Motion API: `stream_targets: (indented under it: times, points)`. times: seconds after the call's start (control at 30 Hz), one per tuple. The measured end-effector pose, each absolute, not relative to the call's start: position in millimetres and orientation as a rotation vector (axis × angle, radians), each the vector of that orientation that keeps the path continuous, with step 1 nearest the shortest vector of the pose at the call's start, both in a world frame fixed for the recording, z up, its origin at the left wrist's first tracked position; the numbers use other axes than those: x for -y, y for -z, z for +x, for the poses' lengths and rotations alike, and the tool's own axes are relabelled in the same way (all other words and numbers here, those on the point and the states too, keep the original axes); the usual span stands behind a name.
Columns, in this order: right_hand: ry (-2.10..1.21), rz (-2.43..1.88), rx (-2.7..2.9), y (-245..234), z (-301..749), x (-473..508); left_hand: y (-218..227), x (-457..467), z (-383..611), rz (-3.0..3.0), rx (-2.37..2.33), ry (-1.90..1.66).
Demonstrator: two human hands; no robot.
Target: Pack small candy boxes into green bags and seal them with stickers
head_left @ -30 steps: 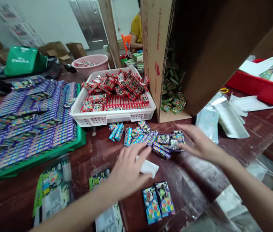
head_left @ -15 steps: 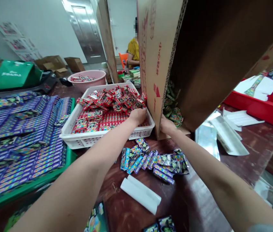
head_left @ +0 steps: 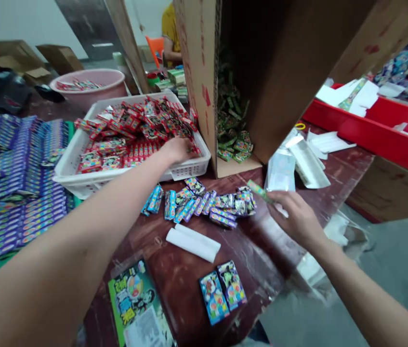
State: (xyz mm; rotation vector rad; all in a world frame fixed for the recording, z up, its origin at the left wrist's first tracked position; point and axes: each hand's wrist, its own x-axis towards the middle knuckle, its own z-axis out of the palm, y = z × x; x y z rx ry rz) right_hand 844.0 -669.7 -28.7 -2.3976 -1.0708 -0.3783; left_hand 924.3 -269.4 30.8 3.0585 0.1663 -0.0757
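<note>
My left hand (head_left: pixel 178 150) is down in the right front corner of a white perforated basket (head_left: pixel 81 179). Its fingers are curled among small red packets (head_left: pixel 131 118), and what they hold is hidden. Over the table's right side, my right hand (head_left: pixel 294 214) pinches a small green packet (head_left: pixel 257 189) by its end. Left of that hand lies a row of blue, purple and black packets (head_left: pixel 207 202). Loose green packets (head_left: pixel 234 120) fill the bottom of a tall cardboard box (head_left: pixel 202 86) lying open towards me.
Purple packets (head_left: pixel 26 168) are stacked at left. Nearer lie folded white paper (head_left: pixel 192 242), two small printed boxes (head_left: pixel 222 291) and a green printed bag (head_left: pixel 138 301). A pink basin (head_left: pixel 113 89) stands behind; a red tray (head_left: pixel 380 130) is at right. A person in yellow (head_left: pixel 170 33) sits beyond.
My right hand has come out of the cardboard box with a green packet and moved right and towards me. My left hand remains in the basket. The view has tilted down and turned right.
</note>
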Motion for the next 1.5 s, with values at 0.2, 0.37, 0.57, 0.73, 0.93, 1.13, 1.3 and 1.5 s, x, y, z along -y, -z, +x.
stream_targets:
  times: [0.2,0.37,0.57,0.73,0.93,1.13,1.3,1.5]
  points:
    - [-0.152,-2.535,1.354,62.5,735.3,731.8,-34.8,300.4,935.1,3.031,-0.477,0.044]
    - [-0.162,-2.498,1.167,48.6,765.2,727.9,-67.1,317.8,885.6,3.034,-0.504,-0.327]
    - [-0.556,-2.414,1.489,33.0,799.3,707.4,-64.7,374.7,748.9,2.678,0.429,-0.552]
    - [-0.240,-2.910,0.995,45.2,789.2,706.5,-6.9,460.0,700.7,2.488,0.288,-0.136]
    - [-0.186,-3.177,0.379,58.9,767.7,731.5,12.8,506.0,721.7,2.735,-0.019,0.268]
    - [-0.166,-2.869,0.818,43.9,771.6,763.9,-5.0,481.9,727.5,2.856,0.856,0.239]
    - [-0.304,-2.561,1.388,44.6,785.8,761.2,17.1,481.9,745.7,2.746,1.185,0.374]
    - [-0.227,-2.613,1.161,64.3,786.0,749.2,23.6,524.5,748.9,2.909,0.451,0.409]
